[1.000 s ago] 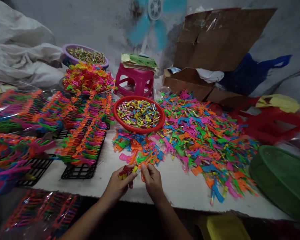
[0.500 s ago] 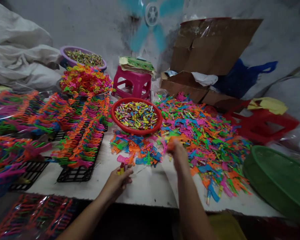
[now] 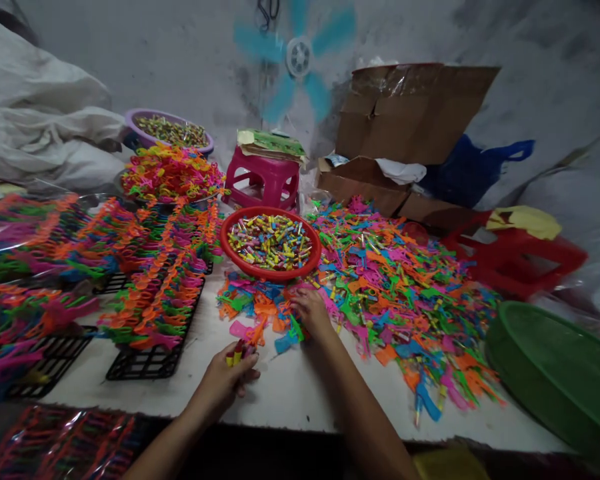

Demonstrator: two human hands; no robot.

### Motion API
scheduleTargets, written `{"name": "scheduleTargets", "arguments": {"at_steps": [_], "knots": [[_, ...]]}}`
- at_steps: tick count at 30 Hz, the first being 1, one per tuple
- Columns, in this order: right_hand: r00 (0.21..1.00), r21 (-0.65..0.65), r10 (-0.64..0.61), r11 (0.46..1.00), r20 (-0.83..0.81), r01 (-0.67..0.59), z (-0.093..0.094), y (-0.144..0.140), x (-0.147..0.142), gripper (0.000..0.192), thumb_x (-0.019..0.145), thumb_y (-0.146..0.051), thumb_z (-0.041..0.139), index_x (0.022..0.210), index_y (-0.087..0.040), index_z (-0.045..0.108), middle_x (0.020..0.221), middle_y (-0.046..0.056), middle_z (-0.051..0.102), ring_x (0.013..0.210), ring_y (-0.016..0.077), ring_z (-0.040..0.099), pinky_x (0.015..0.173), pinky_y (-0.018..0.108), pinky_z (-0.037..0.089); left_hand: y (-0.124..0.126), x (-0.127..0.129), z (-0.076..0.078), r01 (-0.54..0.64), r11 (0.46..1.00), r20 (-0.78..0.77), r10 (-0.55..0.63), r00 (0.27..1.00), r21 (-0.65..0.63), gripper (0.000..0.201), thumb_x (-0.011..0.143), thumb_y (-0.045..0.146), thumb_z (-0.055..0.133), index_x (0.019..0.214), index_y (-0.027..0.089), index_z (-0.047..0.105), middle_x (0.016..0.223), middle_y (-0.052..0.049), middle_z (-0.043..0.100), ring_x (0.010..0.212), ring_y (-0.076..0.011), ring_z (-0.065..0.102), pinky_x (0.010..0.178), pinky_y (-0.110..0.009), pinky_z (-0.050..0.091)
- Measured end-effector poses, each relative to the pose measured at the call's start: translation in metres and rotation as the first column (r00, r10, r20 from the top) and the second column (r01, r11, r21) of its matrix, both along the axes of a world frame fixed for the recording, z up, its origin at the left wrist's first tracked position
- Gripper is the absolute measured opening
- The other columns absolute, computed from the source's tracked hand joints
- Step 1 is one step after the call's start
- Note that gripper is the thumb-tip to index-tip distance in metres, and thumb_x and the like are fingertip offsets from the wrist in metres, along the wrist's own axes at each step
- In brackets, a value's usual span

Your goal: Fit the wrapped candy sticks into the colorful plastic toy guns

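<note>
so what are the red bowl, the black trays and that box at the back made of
Red bowl: looks like moulded plastic, smooth with a slight sheen, thin even rim. Black trays: an open grid, dull black; plastic or coated wire, hard to tell. Box: brown corrugated cardboard, matt and creased, with shiny clear tape or film on its raised flap.

A bare strip of white desk (image 3: 300, 393) runs along the lower centre of the frame. Black wire racks (image 3: 153, 357) block it at left, a heap of coloured plastic toy pieces (image 3: 405, 293) crowds the right, and a red bowl (image 3: 270, 272) stands behind.
</note>
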State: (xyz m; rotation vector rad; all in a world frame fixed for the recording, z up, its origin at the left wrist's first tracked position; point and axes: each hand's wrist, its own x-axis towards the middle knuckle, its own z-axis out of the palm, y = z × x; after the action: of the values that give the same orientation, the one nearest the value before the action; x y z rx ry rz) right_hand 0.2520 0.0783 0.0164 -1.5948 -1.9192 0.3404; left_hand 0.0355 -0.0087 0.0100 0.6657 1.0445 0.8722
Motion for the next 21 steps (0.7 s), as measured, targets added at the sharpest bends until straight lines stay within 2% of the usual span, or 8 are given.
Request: {"name": "scheduleTargets", "arguments": {"at_steps": [3, 5, 7, 9, 12, 14, 17, 21], "knots": [[0.990, 0.077, -0.006, 0.997, -0.144, 0.017, 0.007, -0.006, 0.003, 0.016, 0.078, -0.025, 0.052, 0.083, -0.021, 0.067, 0.092, 0.006, 0.064, 0.090, 0.0195, 0.055, 0.084, 0.036, 0.038, 0.002, -0.004, -0.004, -0.076, 0.996, -0.002, 0.076, 0.997, -0.036, 0.036, 0.056, 0.032, 0.073, 0.081, 0.017, 0.052, 0.069, 0.002, 0.058, 0.054, -0.0135, 0.062, 0.028, -0.013, 0.028], [0.937, 0.106, -0.118, 0.981, -0.330, 0.161, 0.014, -0.014, 0.002, 0.019, 0.080, -0.030, 0.048, 0.084, -0.020, 0.064, 0.085, 0.005, 0.064, 0.083, 0.0181, 0.056, 0.078, 0.033, 0.041, 0.003, -0.004, -0.006, -0.116, 0.992, 0.016, 0.117, 0.993, -0.049, 0.034, 0.057, 0.031, 0.073, 0.079, 0.017, 0.052, 0.069, 0.002, 0.057, 0.054, -0.0128, 0.061, 0.028, -0.013, 0.028], [0.807, 0.056, -0.236, 0.948, -0.542, 0.315, 0.019, -0.023, -0.003, 0.021, 0.079, -0.035, 0.048, 0.081, -0.019, 0.061, 0.076, 0.002, 0.062, 0.073, 0.0162, 0.055, 0.070, 0.030, 0.043, 0.003, -0.003, -0.005, -0.140, 0.989, 0.046, 0.142, 0.989, -0.043, 0.033, 0.057, 0.030, 0.073, 0.079, 0.017, 0.052, 0.069, 0.001, 0.058, 0.056, -0.0133, 0.062, 0.029, -0.013, 0.028], [0.640, -0.062, -0.281, 0.937, -0.715, 0.342, 0.024, -0.032, -0.011, 0.022, 0.076, -0.040, 0.051, 0.077, -0.018, 0.058, 0.066, -0.001, 0.056, 0.062, 0.0134, 0.051, 0.060, 0.026, 0.044, 0.003, 0.000, 0.000, -0.156, 0.988, 0.066, 0.157, 0.985, -0.016, 0.034, 0.059, 0.031, 0.073, 0.083, 0.017, 0.053, 0.070, 0.000, 0.060, 0.061, -0.0147, 0.063, 0.031, -0.014, 0.029], [0.417, -0.223, -0.298, 0.950, -0.859, 0.218, 0.028, -0.047, -0.033, 0.025, 0.071, -0.043, 0.057, 0.071, -0.018, 0.054, 0.061, -0.004, 0.049, 0.052, 0.0099, 0.046, 0.050, 0.023, 0.042, 0.004, 0.006, 0.016, -0.145, 0.989, 0.051, 0.143, 0.988, 0.034, 0.038, 0.062, 0.034, 0.070, 0.091, 0.016, 0.053, 0.073, -0.004, 0.065, 0.063, -0.0165, 0.063, 0.033, -0.015, 0.032], [0.321, -0.297, -0.323, 0.946, -0.890, 0.129, 0.030, -0.060, -0.051, 0.027, 0.068, -0.043, 0.060, 0.070, -0.018, 0.052, 0.060, -0.004, 0.048, 0.050, 0.0089, 0.045, 0.047, 0.022, 0.042, 0.007, 0.009, 0.028, -0.149, 0.987, 0.052, 0.146, 0.988, 0.067, 0.039, 0.062, 0.035, 0.069, 0.092, 0.015, 0.053, 0.077, -0.005, 0.065, 0.065, -0.0177, 0.064, 0.034, -0.016, 0.033], [0.274, -0.345, -0.330, 0.939, -0.903, -0.007, 0.031, -0.080, -0.074, 0.026, 0.068, -0.041, 0.062, 0.067, -0.018, 0.052, 0.059, -0.003, 0.048, 0.050, 0.0092, 0.046, 0.048, 0.023, 0.043, 0.012, 0.010, 0.039, -0.254, 0.962, 0.095, 0.245, 0.965, 0.096, 0.032, 0.061, 0.033, 0.070, 0.081, 0.014, 0.052, 0.068, -0.002, 0.061, 0.062, -0.0157, 0.063, 0.033, -0.015, 0.031], [0.241, -0.253, -0.198, 0.942, -0.950, -0.222, 0.032, -0.093, -0.075, 0.024, 0.071, -0.040, 0.059, 0.067, -0.017, 0.055, 0.059, -0.001, 0.051, 0.056, 0.0121, 0.050, 0.053, 0.025, 0.044, 0.013, 0.003, 0.043, -0.266, 0.964, 0.151, 0.260, 0.954, 0.023, 0.024, 0.064, 0.030, 0.067, 0.070, 0.014, 0.051, 0.054, 0.004, 0.054, 0.045, -0.0076, 0.052, 0.031, -0.013, 0.025]]}}
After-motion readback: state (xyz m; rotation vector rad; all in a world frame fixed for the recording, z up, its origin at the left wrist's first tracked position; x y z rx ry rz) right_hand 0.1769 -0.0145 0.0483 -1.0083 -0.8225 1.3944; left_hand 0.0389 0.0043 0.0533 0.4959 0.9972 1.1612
